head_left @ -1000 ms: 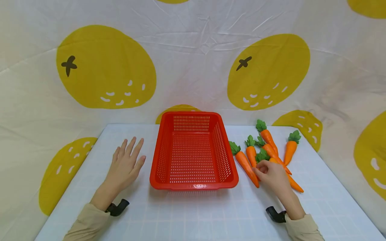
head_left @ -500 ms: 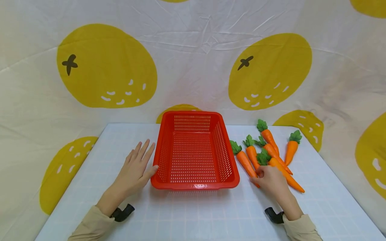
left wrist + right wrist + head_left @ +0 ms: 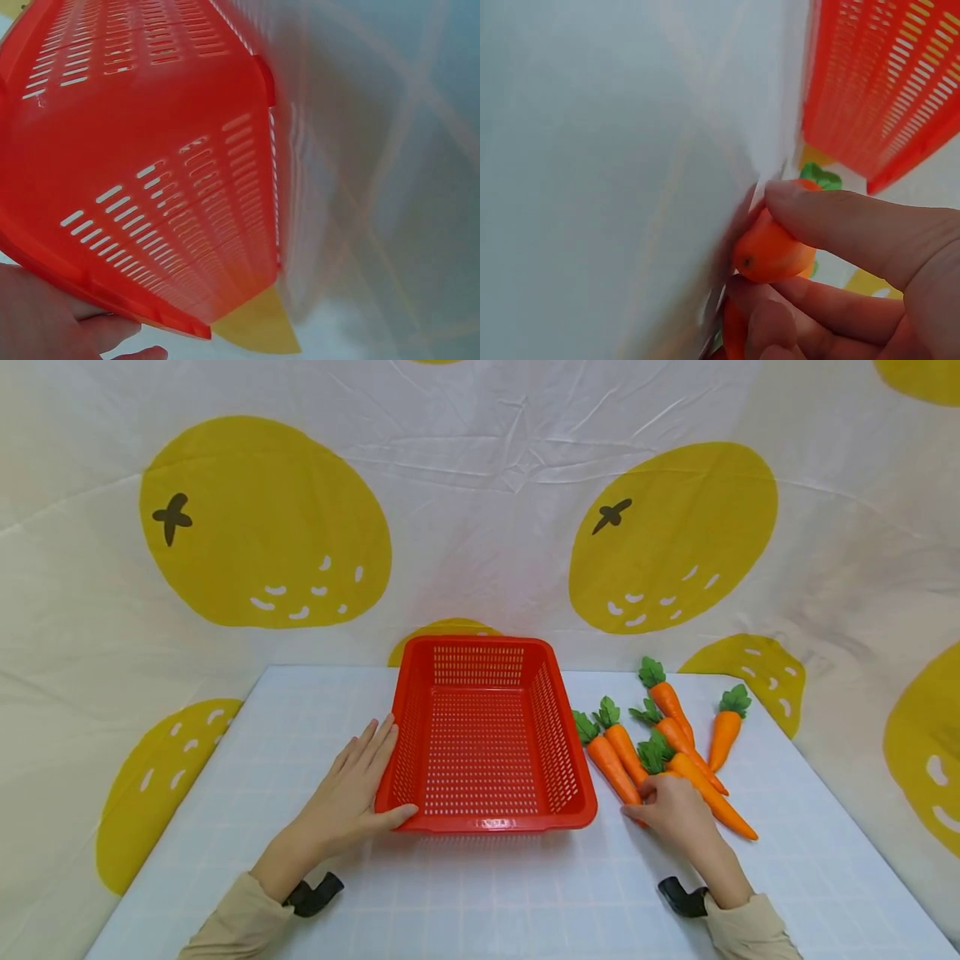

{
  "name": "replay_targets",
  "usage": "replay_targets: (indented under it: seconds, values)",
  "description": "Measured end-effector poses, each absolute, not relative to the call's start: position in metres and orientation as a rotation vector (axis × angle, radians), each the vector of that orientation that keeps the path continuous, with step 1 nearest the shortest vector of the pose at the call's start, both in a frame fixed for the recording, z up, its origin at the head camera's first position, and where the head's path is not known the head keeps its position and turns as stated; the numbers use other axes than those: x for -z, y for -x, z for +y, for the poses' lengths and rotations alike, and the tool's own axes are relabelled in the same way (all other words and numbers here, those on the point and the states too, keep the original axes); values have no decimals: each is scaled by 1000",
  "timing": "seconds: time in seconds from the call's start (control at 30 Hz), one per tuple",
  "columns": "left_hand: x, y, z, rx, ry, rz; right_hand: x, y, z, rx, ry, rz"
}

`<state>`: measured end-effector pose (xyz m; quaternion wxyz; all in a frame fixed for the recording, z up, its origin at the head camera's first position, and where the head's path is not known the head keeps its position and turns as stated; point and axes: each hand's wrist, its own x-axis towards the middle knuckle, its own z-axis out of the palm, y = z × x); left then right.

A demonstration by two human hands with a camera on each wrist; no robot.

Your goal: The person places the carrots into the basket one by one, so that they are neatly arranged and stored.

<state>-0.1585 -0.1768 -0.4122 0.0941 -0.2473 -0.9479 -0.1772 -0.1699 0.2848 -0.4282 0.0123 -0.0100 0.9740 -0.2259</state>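
My left hand (image 3: 343, 803) lies along the left rim of a red plastic basket (image 3: 491, 823), fingers straight and thumb over the near left corner. In the left wrist view, its fingers (image 3: 109, 330) are right at the basket's rim. To the basket's right, my right hand (image 3: 678, 817) pinches a carrot near its tip (image 3: 769, 253) between thumb and fingers, low over the table. In the head view the hand partly covers two carrots side by side, the leftmost carrot (image 3: 611, 766) and its neighbour (image 3: 624, 747), both with green leafy tops.
Several more carrots lie to the right: one under the hand's far side (image 3: 716, 797), a crossing pair behind, and a separate carrot (image 3: 723, 739) at the far right. The white table (image 3: 480, 902) ends at a backdrop cloth (image 3: 480, 527) with yellow fruit prints.
My left hand has moved right, from beside the basket onto its left rim. My right hand has shifted slightly left and nearer; the second carrot has swung its top leftward, against the leftmost.
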Motion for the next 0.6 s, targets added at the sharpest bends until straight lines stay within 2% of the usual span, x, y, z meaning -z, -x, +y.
replay_targets:
  seconds: [0.6]
  values:
    - [410, 158, -172, 586, 711, -2848, 401, 185, 297, 753, 139, 3103]
